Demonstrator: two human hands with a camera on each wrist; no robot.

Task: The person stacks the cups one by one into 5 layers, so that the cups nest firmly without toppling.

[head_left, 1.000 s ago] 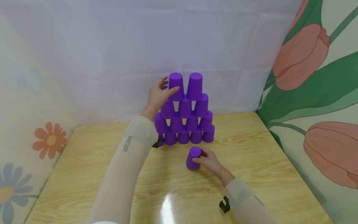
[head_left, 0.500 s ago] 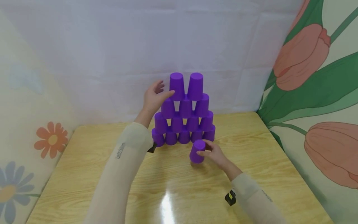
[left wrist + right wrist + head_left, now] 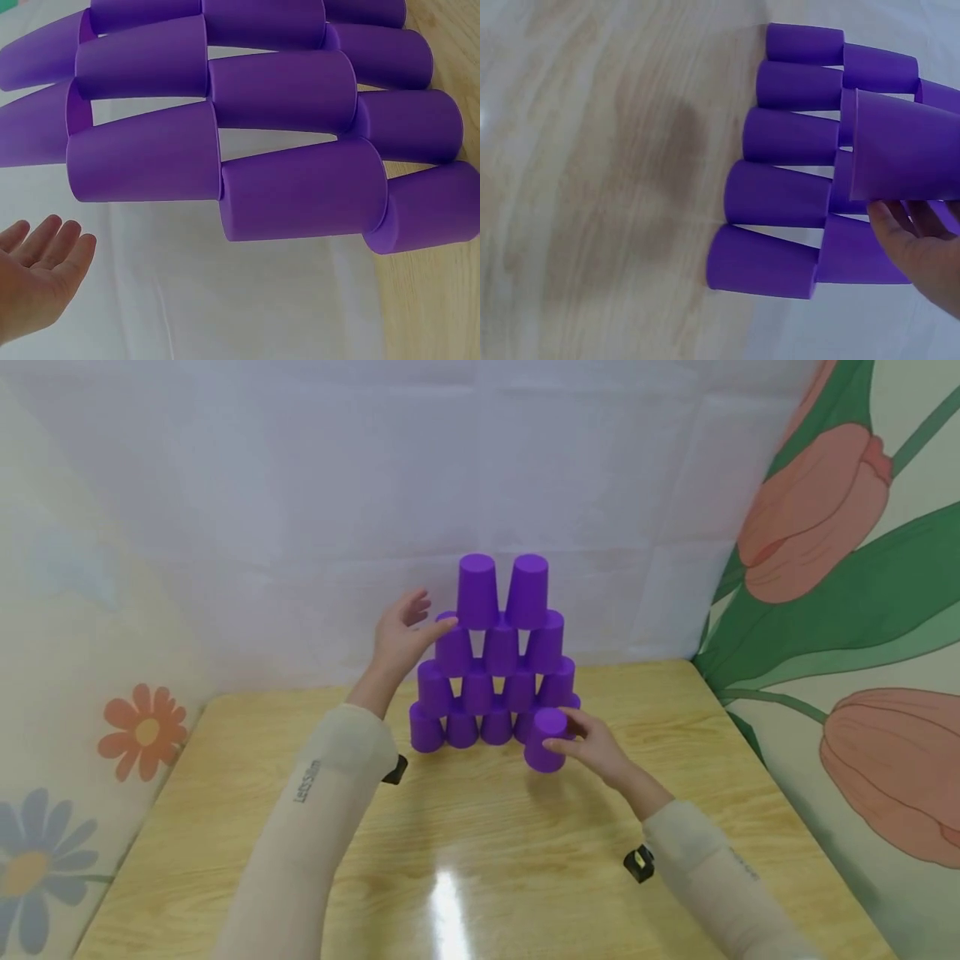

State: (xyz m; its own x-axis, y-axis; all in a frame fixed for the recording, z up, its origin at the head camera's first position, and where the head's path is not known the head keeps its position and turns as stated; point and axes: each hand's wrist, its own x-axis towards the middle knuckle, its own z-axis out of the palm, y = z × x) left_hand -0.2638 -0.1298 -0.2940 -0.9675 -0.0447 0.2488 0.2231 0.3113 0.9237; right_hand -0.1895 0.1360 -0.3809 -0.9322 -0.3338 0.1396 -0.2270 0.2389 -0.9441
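A pyramid of upside-down purple cups (image 3: 454, 652) stands on the wooden table, in several rows narrowing to two top cups (image 3: 477, 593). My right hand (image 3: 600, 750) holds one more upside-down purple cup (image 3: 545, 745) between thumb and fingers. That cup hangs above the table in front of the pyramid's lower right, hiding part of the bottom row. The right wrist view shows the held cup (image 3: 907, 146) close up, with fingers beneath it. My left hand (image 3: 401, 639) is beside the upper left of the pyramid, fingers relaxed, holding nothing; in the left wrist view its fingers (image 3: 64, 251) are apart from the cups.
Behind the table (image 3: 480, 860) hangs a white sheet (image 3: 337, 485). Painted flowers cover the side walls. A black wrist device (image 3: 639, 863) sits by the right sleeve, and another black piece (image 3: 395, 769) shows by the left sleeve.
My right hand has carried the held cup up, away from me and rightward, toward the pyramid. My left hand has drawn back down and left from the top left cup.
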